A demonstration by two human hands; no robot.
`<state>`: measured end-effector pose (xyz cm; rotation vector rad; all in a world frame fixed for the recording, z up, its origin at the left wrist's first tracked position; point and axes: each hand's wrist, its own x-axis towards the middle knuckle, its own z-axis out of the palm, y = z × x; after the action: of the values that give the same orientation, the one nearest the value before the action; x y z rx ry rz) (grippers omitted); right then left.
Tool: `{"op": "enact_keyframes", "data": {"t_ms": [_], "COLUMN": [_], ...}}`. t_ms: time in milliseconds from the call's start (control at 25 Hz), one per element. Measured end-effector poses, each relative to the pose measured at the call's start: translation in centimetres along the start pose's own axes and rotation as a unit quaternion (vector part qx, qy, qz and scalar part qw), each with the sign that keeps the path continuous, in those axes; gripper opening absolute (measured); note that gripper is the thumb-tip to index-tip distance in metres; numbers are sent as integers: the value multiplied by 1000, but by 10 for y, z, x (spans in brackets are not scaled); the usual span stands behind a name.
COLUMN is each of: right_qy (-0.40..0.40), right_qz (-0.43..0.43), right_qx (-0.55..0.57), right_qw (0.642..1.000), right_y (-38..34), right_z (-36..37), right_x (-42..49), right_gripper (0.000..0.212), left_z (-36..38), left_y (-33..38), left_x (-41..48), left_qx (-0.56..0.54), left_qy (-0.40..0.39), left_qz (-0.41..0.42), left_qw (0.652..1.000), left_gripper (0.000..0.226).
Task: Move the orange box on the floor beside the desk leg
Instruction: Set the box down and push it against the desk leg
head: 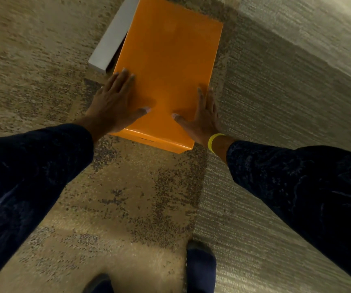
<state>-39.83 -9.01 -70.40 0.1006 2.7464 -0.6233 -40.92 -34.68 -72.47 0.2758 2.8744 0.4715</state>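
Box: the orange box (166, 75) lies on the carpeted floor (276, 123), its far left edge against a pale desk leg (111, 43).
Left hand (115, 102): fingers spread flat on the lid, gripping nothing.
Right hand (204, 117): open palm along the right edge.
Risk: flat palms may slip on the glossy lid; pushing could jam the box against the leg.

The person wears a dark navy top with long sleeves. The left long dark navy sleeve (28, 178) has faint pale swirly lines on the cloth, and the right long dark navy sleeve (309, 187) has the same wavy marks. Both sleeves stop just before the wrists. A thin bright yellow wristband (212, 141) goes round the right wrist. Both hands are bare. Near the bottom edge are dark blue trouser legs (201, 269) and dark shoe tips (197, 246).
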Motion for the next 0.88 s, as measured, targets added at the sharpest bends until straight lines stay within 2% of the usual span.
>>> {"op": "enact_keyframes", "data": {"t_ms": [200,320,400,480,560,640,720,800,880], "right_qy": [-43,-19,4,-3,-34,-39,-25,-16,-10], "right_qz": [53,62,81,120,152,169,177,180,171], "right_qx": [116,151,243,352,412,433,451,474,481], "right_qw": [991,986,967,928,898,884,874,862,860], "right_y": [5,3,2,2,5,3,2,0,-3], "right_z": [13,18,20,23,26,30,32,34,35], "right_x": [3,0,-3,-5,-6,-8,-12,-14,-14], "right_gripper": [116,116,114,98,84,78,75,78,82], "left_z": [16,19,24,25,26,26,27,29,25], "left_y": [-7,-6,-4,-4,-9,-17,-17,-20,-24], "left_x": [1,-1,-5,-6,-7,-12,-17,-19,-19], "left_qx": [-33,-73,-109,-156,-227,-323,-391,-425,-425], "left_qy": [28,51,71,79,86,90,74,64,55], "left_qz": [8,-28,-65,-111,-160,-192,-213,-213,-199], "left_qw": [999,996,989,978,957,922,892,878,882], "left_gripper": [118,121,123,124,113,93,83,81,80]}}
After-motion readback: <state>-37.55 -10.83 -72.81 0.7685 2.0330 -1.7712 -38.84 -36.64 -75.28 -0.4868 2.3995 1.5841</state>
